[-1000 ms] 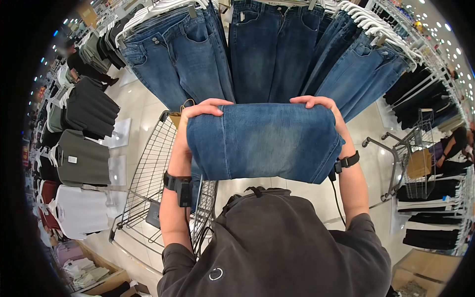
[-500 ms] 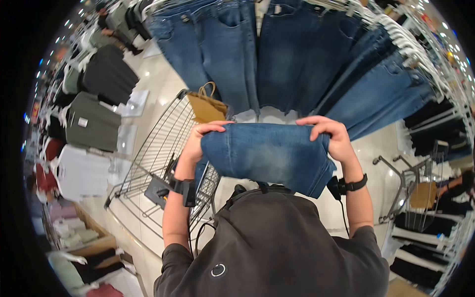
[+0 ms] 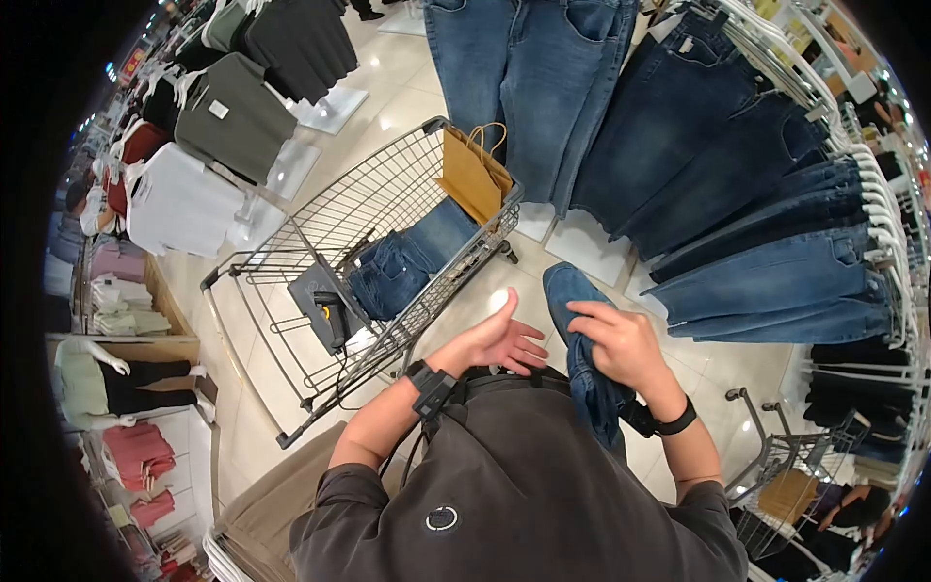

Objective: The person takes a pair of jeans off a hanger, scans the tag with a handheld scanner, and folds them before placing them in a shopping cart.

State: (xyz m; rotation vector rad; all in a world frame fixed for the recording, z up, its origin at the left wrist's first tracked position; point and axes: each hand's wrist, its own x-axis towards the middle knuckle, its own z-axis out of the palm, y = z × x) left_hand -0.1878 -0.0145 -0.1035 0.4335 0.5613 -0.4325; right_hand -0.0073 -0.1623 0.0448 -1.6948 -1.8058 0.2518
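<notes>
A pair of folded blue jeans hangs from my right hand, whose fingers are wrapped round the denim in front of my waist. My left hand is open, palm turned up and fingers spread, a short way left of the jeans and apart from them. Beyond it stands a wire shopping cart. Inside lie other blue jeans, next to a brown paper bag. A black handheld scanner sits at the cart's near-left end.
Blue jeans on hangers line a rack ahead and to the right. Shirts hang on the left, above shelves of folded clothes. Another cart stands at the lower right, with part of a person beside it.
My left hand has let go of the folded jeans and dropped lower. The jeans, held now by my right hand alone, have swung upright to the right. More of the cart shows.
</notes>
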